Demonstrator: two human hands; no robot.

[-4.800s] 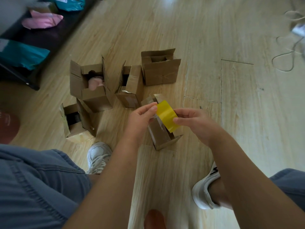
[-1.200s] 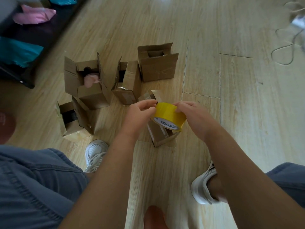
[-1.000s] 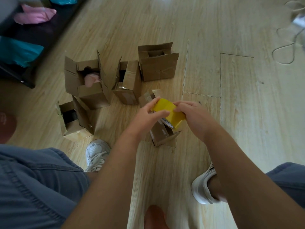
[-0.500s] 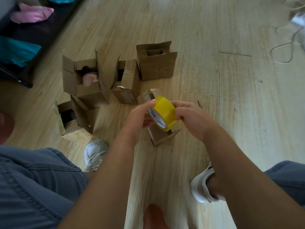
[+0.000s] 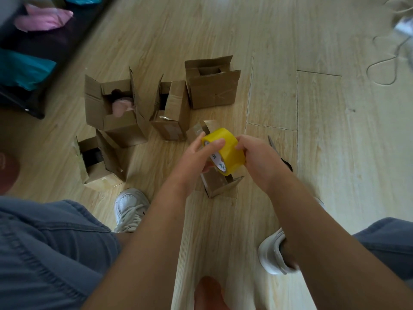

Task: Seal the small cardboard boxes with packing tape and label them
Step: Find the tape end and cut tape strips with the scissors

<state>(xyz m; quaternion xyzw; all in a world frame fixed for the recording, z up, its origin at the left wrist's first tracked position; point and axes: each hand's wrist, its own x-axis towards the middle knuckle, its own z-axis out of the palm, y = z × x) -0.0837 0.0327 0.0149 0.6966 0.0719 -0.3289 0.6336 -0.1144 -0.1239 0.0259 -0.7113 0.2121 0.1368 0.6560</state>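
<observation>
A yellow roll of packing tape (image 5: pixel 228 148) is held in mid-air between my left hand (image 5: pixel 199 159) and my right hand (image 5: pixel 259 159). My left fingers lie across its near face and rim; my right hand grips its far side. Directly under the roll a small cardboard box (image 5: pixel 218 183) stands on the floor, mostly hidden by my hands. Several other small cardboard boxes stand open behind it: one with a pink item (image 5: pixel 116 108), one in the middle (image 5: pixel 173 110), one at the back (image 5: pixel 212 86) and one at the left (image 5: pixel 98 159).
Scissors (image 5: pixel 282 159) lie on the wooden floor just right of my right hand, partly hidden. My shoes (image 5: pixel 129 209) (image 5: pixel 272 251) flank the near box. A dark shelf (image 5: pixel 29 54) with pink and teal bags stands far left. A white cable (image 5: pixel 386 63) lies far right.
Over the past seconds both hands have kept turning the tape roll above the near box; its printed core face now points toward me. The boxes have not moved.
</observation>
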